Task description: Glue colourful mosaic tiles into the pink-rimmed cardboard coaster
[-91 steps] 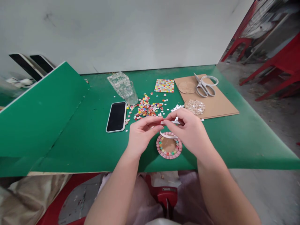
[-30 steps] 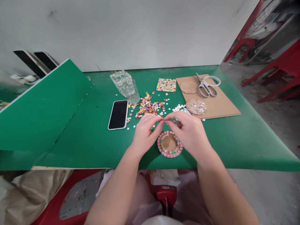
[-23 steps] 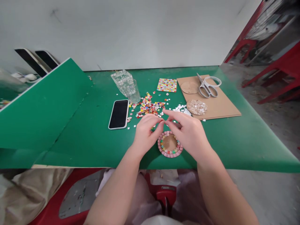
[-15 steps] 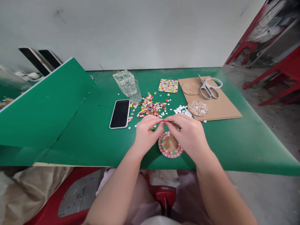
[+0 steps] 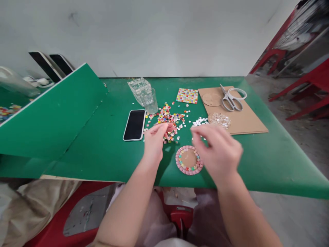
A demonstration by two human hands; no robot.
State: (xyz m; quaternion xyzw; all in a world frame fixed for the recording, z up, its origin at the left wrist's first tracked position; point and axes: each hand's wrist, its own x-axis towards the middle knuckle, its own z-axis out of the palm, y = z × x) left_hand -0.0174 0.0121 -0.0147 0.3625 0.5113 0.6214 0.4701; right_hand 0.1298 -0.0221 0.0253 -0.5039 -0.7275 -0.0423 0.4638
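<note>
careful, a bump could make a mess

the left bare hand (image 5: 154, 142) has its grip bunched, thumb near the fingers; i can't tell if something tiny is pinched there. the right bare hand (image 5: 218, 152) is blurry and curled, so i can't tell if its grip is together or holding anything. the round brown disc (image 5: 189, 159), edged with pink square tiles (image 5: 178, 160) and small bright pieces (image 5: 192, 168) inside them, lies on the green tabletop (image 5: 259, 161) between the two grips, just beside the right one.

if the right grip dips too low, it could shove the disc. pieces might pop off if they're not stuck well, and i can't see that. a loose heap of small shiny many-coloured tiles (image 5: 169, 116) sits just past the left grip; a swing there could scatter it. farther past that grip, a clear cup (image 5: 151, 103) could tip if knocked.
</note>
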